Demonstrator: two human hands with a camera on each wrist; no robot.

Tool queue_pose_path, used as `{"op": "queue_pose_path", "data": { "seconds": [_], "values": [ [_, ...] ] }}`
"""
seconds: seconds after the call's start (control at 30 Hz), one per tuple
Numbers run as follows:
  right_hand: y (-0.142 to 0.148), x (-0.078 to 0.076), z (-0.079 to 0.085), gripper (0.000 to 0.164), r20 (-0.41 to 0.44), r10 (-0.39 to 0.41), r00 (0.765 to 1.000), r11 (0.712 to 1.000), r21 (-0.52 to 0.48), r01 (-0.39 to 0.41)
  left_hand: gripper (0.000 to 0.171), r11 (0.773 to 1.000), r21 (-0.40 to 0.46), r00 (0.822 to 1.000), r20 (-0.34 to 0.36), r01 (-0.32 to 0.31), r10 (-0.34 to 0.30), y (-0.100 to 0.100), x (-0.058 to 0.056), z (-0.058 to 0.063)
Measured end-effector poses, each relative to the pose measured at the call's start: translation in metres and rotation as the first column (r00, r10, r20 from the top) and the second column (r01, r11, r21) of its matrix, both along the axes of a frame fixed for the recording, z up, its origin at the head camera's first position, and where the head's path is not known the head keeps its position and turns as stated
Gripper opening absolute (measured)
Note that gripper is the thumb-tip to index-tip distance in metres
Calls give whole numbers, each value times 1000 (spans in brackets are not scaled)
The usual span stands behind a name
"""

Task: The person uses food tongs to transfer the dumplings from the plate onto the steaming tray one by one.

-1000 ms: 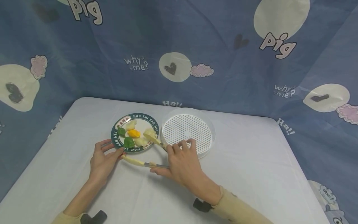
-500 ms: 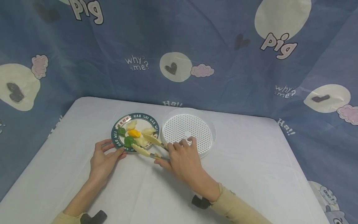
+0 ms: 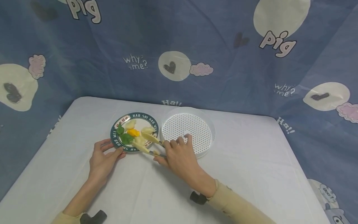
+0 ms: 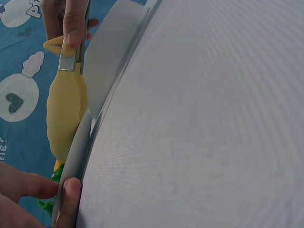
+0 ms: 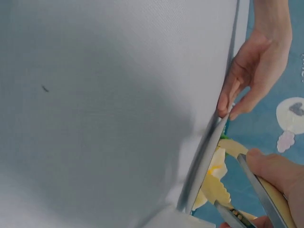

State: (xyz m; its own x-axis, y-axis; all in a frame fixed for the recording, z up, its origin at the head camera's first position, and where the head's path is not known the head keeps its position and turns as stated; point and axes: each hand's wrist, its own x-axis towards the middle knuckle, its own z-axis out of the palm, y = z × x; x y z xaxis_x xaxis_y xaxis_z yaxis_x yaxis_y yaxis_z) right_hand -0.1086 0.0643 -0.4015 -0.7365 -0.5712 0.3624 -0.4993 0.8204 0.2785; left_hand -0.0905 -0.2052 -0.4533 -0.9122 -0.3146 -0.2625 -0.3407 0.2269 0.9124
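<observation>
My left hand [image 3: 103,161] pinches the near left rim of a round plate [image 3: 113,139] with a green lettered border. On the plate lie pale yellow, orange and green dumpling-like pieces, among them a green piece [image 3: 126,138] and an orange piece [image 3: 133,133]. My right hand [image 3: 181,158] grips a pair of tongs [image 4: 69,109] with pale yellow scalloped heads and metal arms. The parted heads stand either side of a pale yellow piece [image 3: 140,141] at the plate's near right; whether they touch it I cannot tell. In the right wrist view, thumb and fingers hold the tongs' arms.
Right of the plate, close against it, stands a round white tray [image 3: 179,124] with a perforated floor and raised rim. My right hand reaches over its near edge. A white cloth [image 3: 251,155] covers the table, and a blue printed curtain [image 3: 223,68] hangs behind.
The tongs' heads have come closer together, the near one moving from before the plate to over it. The near green piece has shifted left against the other green one. My left hand stays put.
</observation>
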Motion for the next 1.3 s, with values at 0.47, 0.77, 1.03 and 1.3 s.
{"op": "queue_pose_path", "data": {
  "seconds": [0.47, 0.77, 1.03, 1.3],
  "values": [
    [-2, 1, -3, 56, 5, -6, 1000, 1000, -28, 6, 77, 1000, 0, 1000, 7, -7, 7, 1, 1, 1],
    [4, 7, 5, 57, 20, -38, 999, 998, -43, 39, 77, 1000, 15, 1000, 1, -17, 17, 1, 0, 0],
    [10, 13, 13, 58, 26, -36, 999, 998, -57, 38, 78, 1000, 4, 1000, 4, -17, 17, 1, 0, 0],
    [18, 17, 23, 60, 18, -35, 999, 995, -96, 37, 78, 1000, 7, 1000, -4, -14, 14, 1, 1, -1]
  ]
}}
